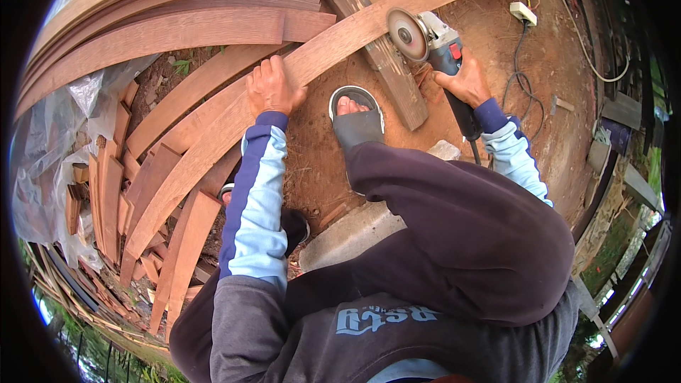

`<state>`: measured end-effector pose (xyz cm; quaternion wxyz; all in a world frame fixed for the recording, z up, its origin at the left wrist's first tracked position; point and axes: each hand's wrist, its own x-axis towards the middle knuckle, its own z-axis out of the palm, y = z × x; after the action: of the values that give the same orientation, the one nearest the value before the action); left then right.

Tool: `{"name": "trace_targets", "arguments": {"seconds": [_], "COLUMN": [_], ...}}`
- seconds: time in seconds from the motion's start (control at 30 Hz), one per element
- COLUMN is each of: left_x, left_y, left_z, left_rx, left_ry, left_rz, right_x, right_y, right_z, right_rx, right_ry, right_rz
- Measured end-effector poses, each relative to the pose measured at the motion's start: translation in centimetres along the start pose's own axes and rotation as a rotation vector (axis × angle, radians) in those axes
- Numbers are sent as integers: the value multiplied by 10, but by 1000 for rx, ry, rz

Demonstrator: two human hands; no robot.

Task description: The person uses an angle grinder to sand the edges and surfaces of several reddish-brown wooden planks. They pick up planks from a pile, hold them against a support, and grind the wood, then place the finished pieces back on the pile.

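The left hand [273, 89], toward 11 o'clock, is partly closed over a long curved plank [347, 37], its bent fingers at the far edge; how far they wrap underneath cannot be told. That plank sweeps from about 8 o'clock up to between 1 and 2. The right hand [466, 81], at 2 o'clock, is closed around the body of an angle grinder [445, 55], which sits at 1 o'clock with its round disc [406, 34] overlapping the plank's near edge in this view; whether they touch is unclear. A thick wooden beam [401, 92] crosses beneath the plank on the brown dirt ground [319, 142], just beside the grinder.

A sandalled foot [352, 108] stands at 12 o'clock, between the two hands, with a pale concrete block [355, 234] at 6 o'clock. More curved boards [191, 32] lie stacked between 10 and 11 o'clock. Shorter wood pieces [110, 202] pile up around 9 o'clock, near crumpled clear plastic sheeting [46, 170]. Between 1 and 2 o'clock, beyond the grinder, lies a white power socket [523, 13] with a dark cable [523, 78] trailing from it.
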<state>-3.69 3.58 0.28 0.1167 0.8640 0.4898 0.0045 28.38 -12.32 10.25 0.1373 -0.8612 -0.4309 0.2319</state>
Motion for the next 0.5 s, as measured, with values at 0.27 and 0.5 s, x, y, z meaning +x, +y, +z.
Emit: {"name": "trace_targets", "arguments": {"seconds": [0.27, 0.5], "left_x": [0, 0], "left_y": [0, -1], "left_z": [-1, 0], "left_rx": [-1, 9], "left_ry": [25, 36], "left_rz": [8, 13], "right_x": [2, 6], "right_y": [8, 13], "right_z": [5, 8], "right_rx": [-10, -5], "right_ry": [-4, -25], "right_rz": [-17, -38]}}
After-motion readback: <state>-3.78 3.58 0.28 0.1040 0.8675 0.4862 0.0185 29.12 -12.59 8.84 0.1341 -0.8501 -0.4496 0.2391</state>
